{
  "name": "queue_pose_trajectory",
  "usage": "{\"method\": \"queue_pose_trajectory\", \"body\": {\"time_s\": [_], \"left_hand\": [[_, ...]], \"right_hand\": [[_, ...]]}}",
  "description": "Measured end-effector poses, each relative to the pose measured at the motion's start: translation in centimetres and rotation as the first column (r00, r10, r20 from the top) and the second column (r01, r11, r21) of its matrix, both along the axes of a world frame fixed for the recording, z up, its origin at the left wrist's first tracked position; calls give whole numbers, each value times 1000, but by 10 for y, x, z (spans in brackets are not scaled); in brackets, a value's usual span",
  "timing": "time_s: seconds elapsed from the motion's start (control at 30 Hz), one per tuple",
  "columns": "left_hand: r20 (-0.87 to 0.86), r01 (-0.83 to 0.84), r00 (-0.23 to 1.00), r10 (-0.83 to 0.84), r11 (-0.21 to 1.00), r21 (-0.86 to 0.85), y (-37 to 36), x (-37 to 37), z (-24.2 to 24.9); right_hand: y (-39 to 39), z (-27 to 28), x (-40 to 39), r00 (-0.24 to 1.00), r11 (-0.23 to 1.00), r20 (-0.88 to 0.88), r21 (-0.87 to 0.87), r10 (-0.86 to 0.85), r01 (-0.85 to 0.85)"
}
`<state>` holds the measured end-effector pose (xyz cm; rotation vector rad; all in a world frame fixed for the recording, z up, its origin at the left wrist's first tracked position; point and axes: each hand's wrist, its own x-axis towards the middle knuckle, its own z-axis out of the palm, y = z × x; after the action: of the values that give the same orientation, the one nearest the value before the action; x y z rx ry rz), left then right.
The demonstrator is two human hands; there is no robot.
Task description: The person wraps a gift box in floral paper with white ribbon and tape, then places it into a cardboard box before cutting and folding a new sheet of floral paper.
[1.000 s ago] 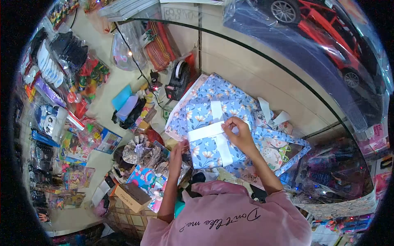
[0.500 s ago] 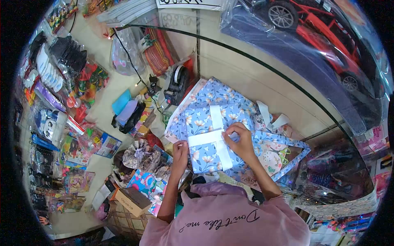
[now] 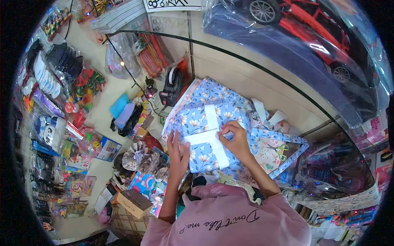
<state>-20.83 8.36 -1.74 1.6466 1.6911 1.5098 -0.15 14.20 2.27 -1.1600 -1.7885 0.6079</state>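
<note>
A box wrapped in blue floral paper [image 3: 197,121] lies flat, with a white ribbon [image 3: 221,155] crossed over its top. My left hand [image 3: 177,156] rests at the box's left edge beside the ribbon's end, its fingers apart. Near the crossing, my right hand [image 3: 235,138] pinches the edge of the ribbon between thumb and fingertips. Beneath and behind the box is more blue floral paper [image 3: 217,88]. Green-handled scissors [image 3: 281,152] lie to the right on patterned paper.
A black tape dispenser [image 3: 170,88] stands behind the box at the left. A curved glass edge [image 3: 262,67] runs behind the work area, near a boxed red toy car [image 3: 316,30]. Packaged goods fill the left side, and a small cardboard box [image 3: 133,201] sits at the lower left.
My left hand's fingers have spread and stretched forward along the box's edge. My right hand stays near the ribbon crossing. The whole view has shifted slightly.
</note>
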Motion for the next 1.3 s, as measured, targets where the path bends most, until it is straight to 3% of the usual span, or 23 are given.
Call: {"method": "queue_pose_trajectory", "body": {"time_s": [0.1,0.23,0.4,0.5,0.6,0.7,0.8,1.1,1.3], "left_hand": [[-285,370,885,-369,928,-51,0,-10,22],[-371,510,760,-533,844,-166,2,12,33],[-465,465,727,-506,860,-210,2,19,33],[-467,462,728,-501,863,-206,2,18,32],[-464,460,735,-495,866,-195,2,18,31],[-464,455,740,-487,870,-187,2,19,30],[-463,450,744,-482,873,-186,0,19,32],[-488,453,729,-480,873,-183,3,20,36],[-487,448,732,-476,875,-181,4,20,35]], "right_hand": [[0,-1,-1,1000,1000,-11,9,-5,5],[0,-4,-3,1000,999,-11,49,-7,7],[-3,11,4,1000,1000,10,-3,14,-14],[-5,11,24,991,999,-124,2,40,-40],[-15,15,40,981,988,194,153,-21,-9],[-22,11,45,921,984,386,131,60,-119],[-27,8,40,878,976,476,171,36,-133],[-26,8,29,879,945,471,252,70,-210],[-27,9,19,907,953,404,211,118,-218]]}}
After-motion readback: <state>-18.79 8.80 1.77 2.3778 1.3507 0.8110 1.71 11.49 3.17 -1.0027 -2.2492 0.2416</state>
